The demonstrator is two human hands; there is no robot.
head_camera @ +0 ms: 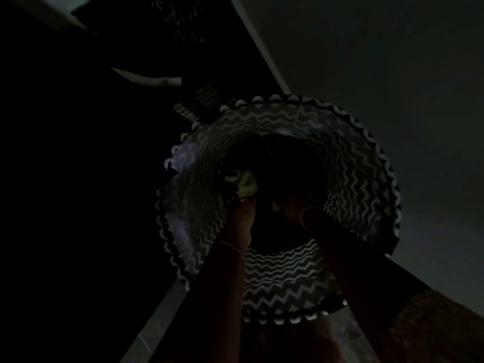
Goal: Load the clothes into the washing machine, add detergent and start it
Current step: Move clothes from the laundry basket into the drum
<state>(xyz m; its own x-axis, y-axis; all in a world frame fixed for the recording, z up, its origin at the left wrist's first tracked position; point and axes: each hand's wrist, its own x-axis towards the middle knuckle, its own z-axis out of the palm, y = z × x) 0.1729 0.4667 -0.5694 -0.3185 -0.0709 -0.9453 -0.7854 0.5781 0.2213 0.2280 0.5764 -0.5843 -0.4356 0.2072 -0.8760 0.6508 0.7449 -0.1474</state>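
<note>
Both reach down into the basket (353, 179): left hand (242, 216) at pale cloth (245, 183), right hand (293, 204) just beside; grip too dark to tell.

Left hand (242, 214), right hand (293, 205), both arms extended downward, close together, grips unreadable in darkness

A plain grey wall (392, 61) fills the upper right, with a pale strip (258, 43) along its left edge. Grey floor tiles (154, 323) show at the bottom, and a pale curved object (149, 79), too dark to identify, sits upper left.
</note>
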